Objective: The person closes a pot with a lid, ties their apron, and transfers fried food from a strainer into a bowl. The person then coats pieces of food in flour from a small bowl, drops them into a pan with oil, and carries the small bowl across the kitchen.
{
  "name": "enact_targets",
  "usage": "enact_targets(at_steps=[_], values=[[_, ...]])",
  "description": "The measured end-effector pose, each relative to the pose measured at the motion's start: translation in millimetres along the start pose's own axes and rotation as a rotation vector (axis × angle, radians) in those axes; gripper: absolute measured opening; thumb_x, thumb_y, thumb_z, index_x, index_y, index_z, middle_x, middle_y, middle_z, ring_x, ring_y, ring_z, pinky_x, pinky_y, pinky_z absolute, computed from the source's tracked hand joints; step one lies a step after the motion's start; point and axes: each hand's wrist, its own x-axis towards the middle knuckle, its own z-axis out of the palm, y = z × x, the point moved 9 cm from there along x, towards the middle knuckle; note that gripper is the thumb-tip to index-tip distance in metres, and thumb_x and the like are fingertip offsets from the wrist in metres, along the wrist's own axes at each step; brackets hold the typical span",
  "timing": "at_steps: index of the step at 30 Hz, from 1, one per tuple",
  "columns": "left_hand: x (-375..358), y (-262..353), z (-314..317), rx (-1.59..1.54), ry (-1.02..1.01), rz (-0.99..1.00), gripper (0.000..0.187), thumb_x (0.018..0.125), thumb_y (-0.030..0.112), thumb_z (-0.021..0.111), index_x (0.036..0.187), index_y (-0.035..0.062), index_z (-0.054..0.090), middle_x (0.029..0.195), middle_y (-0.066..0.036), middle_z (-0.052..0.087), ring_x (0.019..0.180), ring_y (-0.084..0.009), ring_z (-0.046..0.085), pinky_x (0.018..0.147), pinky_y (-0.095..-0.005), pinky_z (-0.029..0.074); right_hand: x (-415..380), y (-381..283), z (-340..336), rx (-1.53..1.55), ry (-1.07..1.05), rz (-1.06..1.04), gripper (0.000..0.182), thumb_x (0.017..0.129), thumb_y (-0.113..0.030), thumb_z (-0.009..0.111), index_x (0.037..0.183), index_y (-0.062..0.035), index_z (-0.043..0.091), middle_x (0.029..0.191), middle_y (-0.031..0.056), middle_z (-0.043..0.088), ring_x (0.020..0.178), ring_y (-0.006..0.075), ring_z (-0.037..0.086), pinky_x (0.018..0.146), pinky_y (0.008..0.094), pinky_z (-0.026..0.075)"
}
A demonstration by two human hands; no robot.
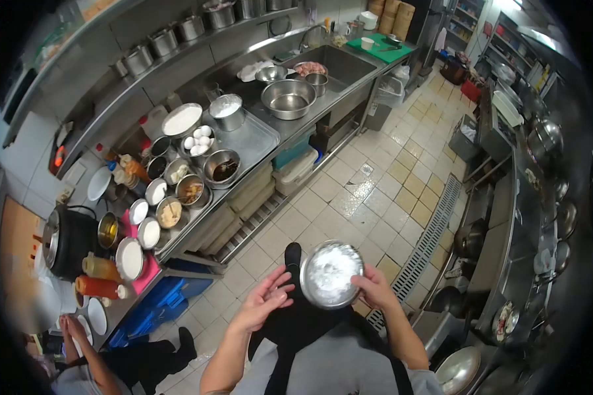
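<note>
Head view: a steel bowl (331,274) holding white powder is carried over the tiled floor (349,197), just below the centre of the frame, in front of the dark apron. The right hand (375,289) is closed on the bowl's rim at about 4 o'clock, thumb over the edge. The left hand (267,299) is held open at about 9 o'clock of the bowl, fingers spread, close to the rim; whether the fingertips touch it cannot be told.

The bowl appears to be borne by one hand at one edge. A tilt toward the unsupported side could be judged likely, and powder would be spilled onto the apron or the floor. The tiles look glossy in places, so a slip may be feared if they are wet.

At 10 o'clock, well apart, the desk (257,141) is crowded with small bowls, a bowl of eggs (199,139) and sauce bottles (99,276); little bare room is left, and a neighbour could be knocked were the bowl set down there.

At 8 o'clock another person's hands (72,327) are seen near the desk's end, so a collision in the narrow aisle is possible.
</note>
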Motion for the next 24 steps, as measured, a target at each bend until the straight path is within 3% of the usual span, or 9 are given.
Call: enact_targets(at_steps=[4,11,14,15,17,18,19,21,24], values=[[89.9,27.6,-67.2,0.274,0.056,-0.002,0.063,0.099,0.015,0.065,0.154,0.0031,0.036,0.152,-0.013,0.046,0.134,-0.0217,0.050,0.108,-0.0327,0.044,63.3,-20.7,-62.9,0.106,0.286,-0.004,0.034,0.091,-0.008,0.061,0.123,0.0022,0.057,0.094,0.0104,0.069,0.059,0.0153,0.065,0.048,0.0283,0.057],[231.4,106.7,-122.3,0.353,0.090,-0.007,0.058,0.101,0.016,0.063,0.152,0.0023,0.040,0.149,-0.012,0.050,0.131,-0.0210,0.054,0.109,-0.0320,0.042,120.8,-101.4,-125.1,0.371,0.651,-0.234,0.031,0.090,-0.006,0.059,0.120,0.0012,0.059,0.095,0.0100,0.070,0.058,0.0164,0.066,0.044,0.0272,0.055],[277.6,113.6,-128.3,0.805,0.011,-0.172,0.057,0.101,0.025,0.062,0.151,0.0071,0.044,0.142,-0.013,0.058,0.127,-0.0197,0.057,0.103,-0.0320,0.047,131.3,-115.7,-147.2,0.425,0.784,-0.337,0.030,0.090,-0.008,0.060,0.119,-0.0024,0.060,0.098,0.0088,0.070,0.064,0.0145,0.067,0.042,0.0248,0.054],[292.1,114.2,-126.6,0.812,-0.001,-0.181,0.057,0.101,0.025,0.062,0.151,0.0071,0.044,0.142,-0.013,0.058,0.127,-0.0197,0.057,0.103,-0.0320,0.047,135.8,-113.4,-154.4,0.434,0.798,-0.337,0.030,0.090,-0.008,0.060,0.119,-0.0024,0.060,0.098,0.0088,0.070,0.064,0.0145,0.067,0.042,0.0248,0.054],[316.5,84.1,-120.2,0.937,-0.188,-0.386,0.052,0.099,0.027,0.062,0.146,0.0078,0.051,0.135,-0.018,0.063,0.124,-0.0254,0.062,0.100,-0.0332,0.049,134.9,-102.2,-173.4,0.473,0.915,-0.304,0.028,0.090,-0.009,0.061,0.118,-0.0037,0.060,0.098,0.0070,0.069,0.063,0.0129,0.065,0.043,0.0232,0.053],[331.2,72.1,-116.1,0.992,-0.284,-0.230,0.048,0.098,0.027,0.060,0.143,0.0092,0.054,0.128,-0.015,0.067,0.115,-0.0262,0.066,0.098,-0.0340,0.050,137.8,-111.0,-170.3,0.477,0.941,-0.323,0.027,0.089,-0.010,0.062,0.115,-0.0049,0.060,0.096,0.0051,0.068,0.063,0.0118,0.063,0.042,0.0218,0.051],[345.2,62.9,-118.8,0.999,-0.291,-0.232,0.048,0.098,0.027,0.060,0.143,0.0092,0.054,0.128,-0.015,0.067,0.115,-0.0262,0.066,0.098,-0.0340,0.050,141.1,-112.2,-175.5,0.485,0.947,-0.326,0.027,0.089,-0.010,0.062,0.115,-0.0049,0.060,0.096,0.0051,0.068,0.063,0.0118,0.063,0.042,0.0218,0.051],[366.3,47.8,-99.9,1.029,-0.542,-0.222,0.044,0.100,0.027,0.057,0.140,0.0098,0.057,0.124,-0.015,0.069,0.112,-0.0286,0.067,0.097,-0.0366,0.050,142.0,-105.3,-192.5,0.554,1.004,-0.328,0.016,0.091,-0.009,0.063,0.107,-0.0048,0.063,0.084,0.0014,0.069,0.059,0.0098,0.063,0.047,0.0200,0.050],[403.1,60.1,-77.4,1.084,-0.630,-0.419,0.041,0.102,0.029,0.054,0.137,0.0091,0.060,0.122,-0.016,0.070,0.113,-0.0267,0.066,0.098,-0.0356,0.050,150.3,-92.8,-233.7,0.625,1.064,-0.369,0.012,0.091,-0.011,0.064,0.102,-0.0076,0.063,0.081,0.0006,0.067,0.055,0.0086,0.059,0.044,0.0194,0.048]])
